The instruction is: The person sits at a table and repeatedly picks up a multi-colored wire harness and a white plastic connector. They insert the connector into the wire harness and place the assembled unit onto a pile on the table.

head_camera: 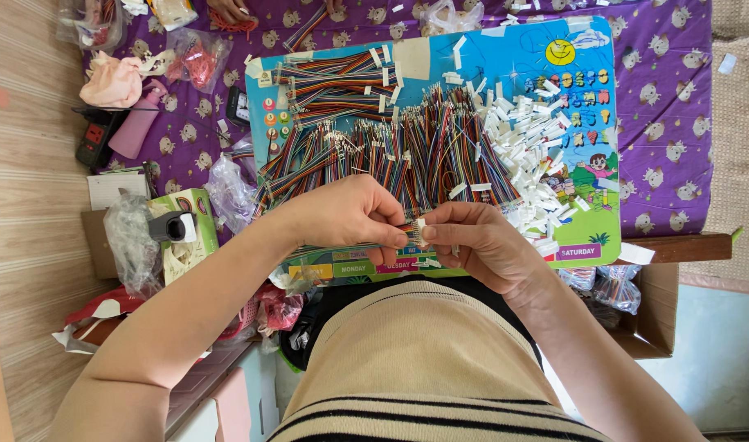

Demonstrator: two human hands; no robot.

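Glossy plastic board [505, 57], matt printed cloth [669, 147], plastic-coated wires [391, 155].

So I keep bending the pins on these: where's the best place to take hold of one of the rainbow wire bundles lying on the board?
Probably pinch a wire bundle mid-length across its flat ribbon, coming from above, on the near side. The strands lie flat and side by side on the board, so the middle is broad and clear of the bare tips. Both hands, left hand and right hand, pinch theirs near the end only to fit the small white connector.

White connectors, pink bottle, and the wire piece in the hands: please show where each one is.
White connectors [531, 131], head view: middle of the heap on the board.
Pink bottle [137, 127], head view: its body.
Wire piece [413, 232], head view: the end pinched between left hand [350, 214] and right hand [476, 237].
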